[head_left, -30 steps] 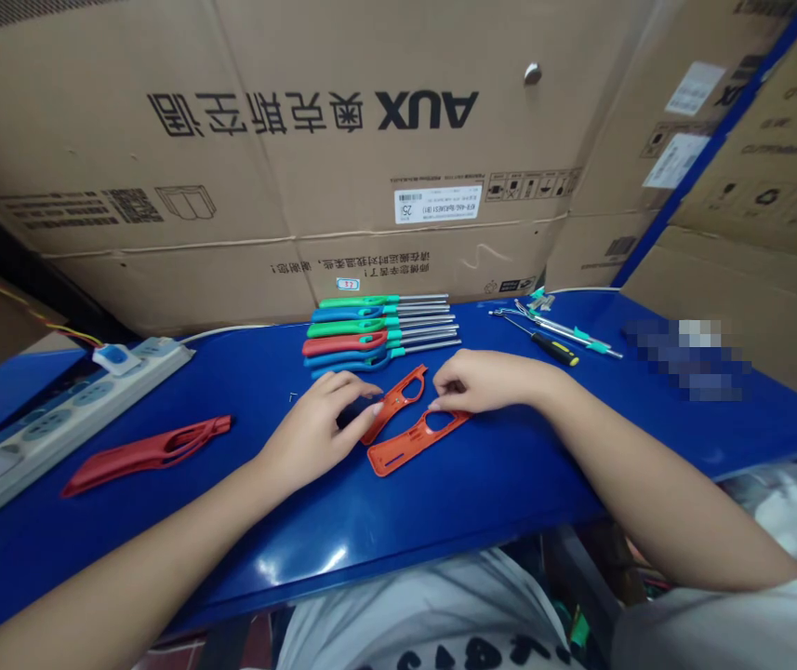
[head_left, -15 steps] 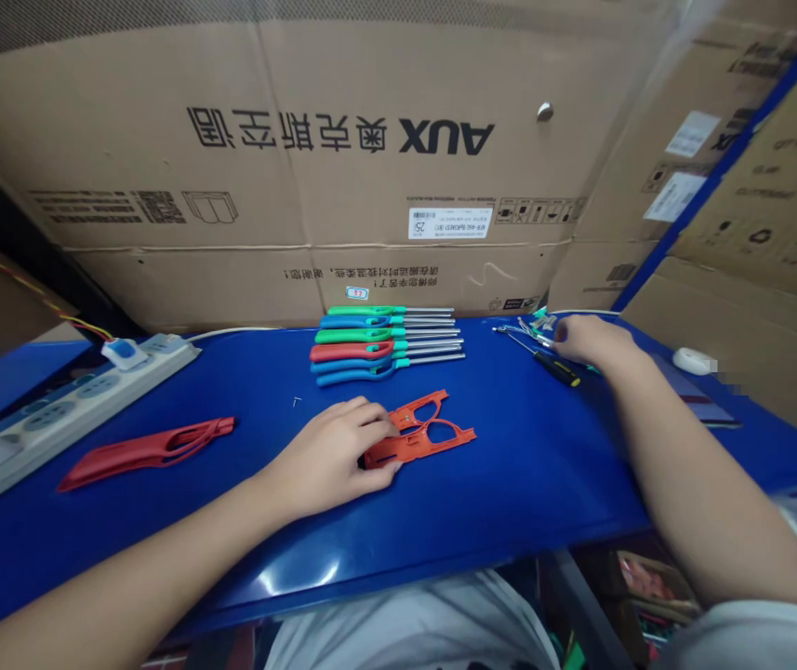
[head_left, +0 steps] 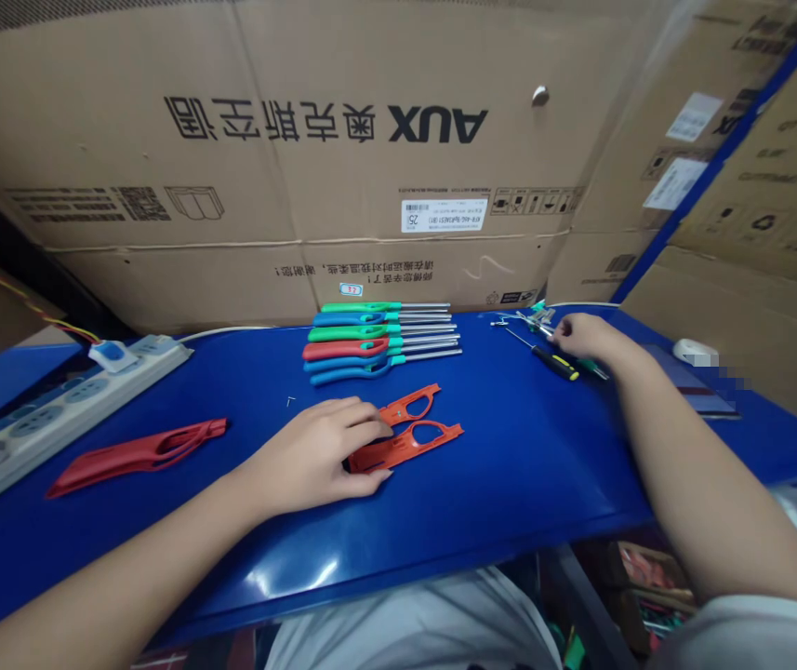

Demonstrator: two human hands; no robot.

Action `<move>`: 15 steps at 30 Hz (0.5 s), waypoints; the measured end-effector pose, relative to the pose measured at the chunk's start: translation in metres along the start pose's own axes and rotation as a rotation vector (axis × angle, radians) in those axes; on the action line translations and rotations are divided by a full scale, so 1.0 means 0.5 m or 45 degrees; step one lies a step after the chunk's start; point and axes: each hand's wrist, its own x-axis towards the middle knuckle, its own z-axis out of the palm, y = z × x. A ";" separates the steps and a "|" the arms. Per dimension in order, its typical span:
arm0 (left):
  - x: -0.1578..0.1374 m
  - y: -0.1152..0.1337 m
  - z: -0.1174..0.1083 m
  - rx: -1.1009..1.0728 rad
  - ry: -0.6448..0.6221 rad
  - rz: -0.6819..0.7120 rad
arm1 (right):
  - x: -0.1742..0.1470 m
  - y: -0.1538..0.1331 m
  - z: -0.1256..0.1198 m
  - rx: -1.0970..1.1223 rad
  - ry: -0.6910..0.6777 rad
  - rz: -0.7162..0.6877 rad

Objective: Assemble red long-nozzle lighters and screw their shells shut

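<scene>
My left hand (head_left: 321,453) is closed around the near ends of two orange-red lighter casing halves (head_left: 408,447), which lie side by side on the blue table with their finger loops pointing right. Its palm and fingers cover the left part of both. At the right, my right hand (head_left: 588,337) has its fingertips pinched together at a small heap of metal and teal lighter parts (head_left: 538,319); what it grips there is hidden. Beside that hand lies a screwdriver (head_left: 555,363) with a black and yellow handle.
A row of green, blue and red gas lighters (head_left: 346,350) lies along the back. To the left are another red lighter casing (head_left: 139,456), tiny screws (head_left: 290,401) and a power strip (head_left: 84,395). A cardboard wall (head_left: 342,186) closes off the back. A white object (head_left: 692,351) sits far right.
The view has shifted slightly. My right hand stays at the heap, where the parts have moved a little; my left hand keeps its place on the casing halves.
</scene>
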 end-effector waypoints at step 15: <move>-0.001 -0.003 0.006 -0.117 -0.037 -0.021 | -0.031 -0.042 -0.036 0.277 0.287 0.046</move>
